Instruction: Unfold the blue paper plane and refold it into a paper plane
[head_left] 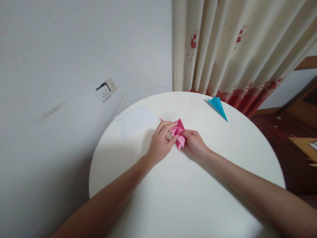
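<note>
A folded pink paper piece [179,133] lies near the middle of a round white table [188,191]. My left hand [160,144] pinches its left side with thumb and fingers. My right hand [195,141] grips its right side, fingers pressed on the paper. Both hands rest low on the tabletop, and part of the pink paper is hidden under the fingers.
A folded blue paper shape [218,106] sits at the table's far right edge. A white sheet [135,120] lies at the far left. A wall socket [106,90] is on the left wall, a flowered curtain [230,49] hangs behind, and wooden floor and furniture [303,142] are to the right.
</note>
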